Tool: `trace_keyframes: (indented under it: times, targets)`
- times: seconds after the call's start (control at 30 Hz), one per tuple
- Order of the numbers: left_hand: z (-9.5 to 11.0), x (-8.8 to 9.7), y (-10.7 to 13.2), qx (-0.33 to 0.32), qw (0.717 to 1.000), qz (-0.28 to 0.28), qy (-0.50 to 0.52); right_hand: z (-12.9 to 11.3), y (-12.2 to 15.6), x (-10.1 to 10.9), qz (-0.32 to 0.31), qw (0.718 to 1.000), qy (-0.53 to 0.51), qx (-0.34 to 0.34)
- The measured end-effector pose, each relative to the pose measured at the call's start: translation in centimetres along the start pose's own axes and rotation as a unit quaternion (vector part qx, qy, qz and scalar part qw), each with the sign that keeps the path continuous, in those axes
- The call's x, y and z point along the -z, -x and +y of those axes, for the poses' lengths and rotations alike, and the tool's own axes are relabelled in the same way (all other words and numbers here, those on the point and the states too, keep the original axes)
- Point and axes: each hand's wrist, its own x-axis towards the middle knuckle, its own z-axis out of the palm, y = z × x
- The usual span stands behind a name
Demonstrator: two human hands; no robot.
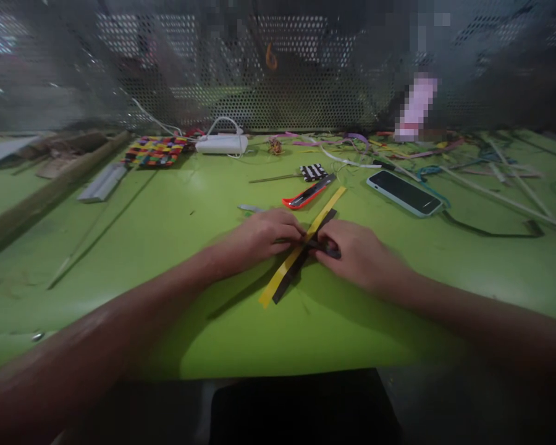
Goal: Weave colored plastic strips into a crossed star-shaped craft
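A yellow strip [327, 211] and a black strip [287, 278] lie side by side, slanting across the green table [167, 278]. My left hand [264, 235] is curled with its fingertips pressed on the strips from the left. My right hand [356, 253] is closed on them from the right, pinching a dark crossing strip [327, 248] at the middle. The two hands nearly touch over the strips.
A red utility knife [308, 193] lies just beyond the strips, a phone [404, 192] to its right. A black-and-white woven piece [313, 172], a multicoloured woven mat [155, 151], a white power strip [221, 144], loose strips at right, perforated metal screen [278, 80] behind.
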Motion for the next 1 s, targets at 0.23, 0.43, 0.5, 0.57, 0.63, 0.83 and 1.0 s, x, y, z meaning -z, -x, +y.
trace_keyframes:
  times: [0.23,0.43,0.5,0.57,0.63,0.83,1.0]
  targets:
    - [-0.4,-0.1,0.0,0.017,0.999,0.003,0.037,0.7,-0.1,-0.7,0.034,0.997,-0.034,0.062]
    - [-1.0,-0.5,-0.2,0.029,0.996,0.028,0.075,0.7,-0.1,-0.5,0.034,0.996,-0.037,0.08]
    - [-1.0,-0.5,-0.3,0.027,0.996,0.03,0.078,0.6,-0.1,-0.4,0.035,0.996,-0.031,0.077]
    - [-1.0,-0.5,-0.3,0.031,0.997,0.027,0.072,0.6,-0.1,-0.2,0.035,0.996,-0.024,0.075]
    - [-0.9,-0.4,-0.3,0.032,0.997,0.023,0.062,0.7,-0.3,-0.2,0.029,0.996,-0.022,0.077]
    - [0.2,-0.2,-0.1,0.023,1.0,0.005,-0.013,1.4,-0.6,0.1,0.017,0.993,-0.033,0.116]
    - [2.6,-0.4,0.1,0.044,0.994,-0.017,-0.103,1.3,-0.5,0.5,0.007,0.992,-0.02,0.124]
